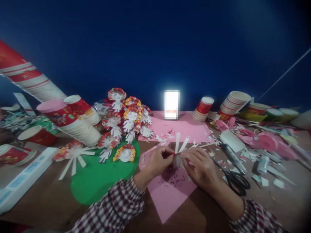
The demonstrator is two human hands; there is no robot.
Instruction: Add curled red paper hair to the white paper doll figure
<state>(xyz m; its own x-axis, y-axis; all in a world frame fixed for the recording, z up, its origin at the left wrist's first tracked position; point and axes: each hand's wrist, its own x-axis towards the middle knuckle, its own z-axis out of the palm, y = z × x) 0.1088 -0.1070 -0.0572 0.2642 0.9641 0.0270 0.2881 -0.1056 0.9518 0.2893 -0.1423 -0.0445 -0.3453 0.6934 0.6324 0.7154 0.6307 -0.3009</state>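
Both hands meet over a pink paper sheet (170,197) at the table's middle. My left hand (157,160) and my right hand (199,165) pinch a paper cup cut into white strips (179,152). Its strips fan upward between the fingers, and a red rim edge shows at my left fingertips. The fingers of both hands are closed on it. Checked sleeves cover both forearms.
Black scissors (236,181) lie right of my right hand among paper scraps. A green paper disc (97,181) with several finished cup-doll figures (126,121) lies to the left. Stacks of red paper cups (73,119) lie at the left and back right (204,108). A lit phone (171,104) stands at the back.
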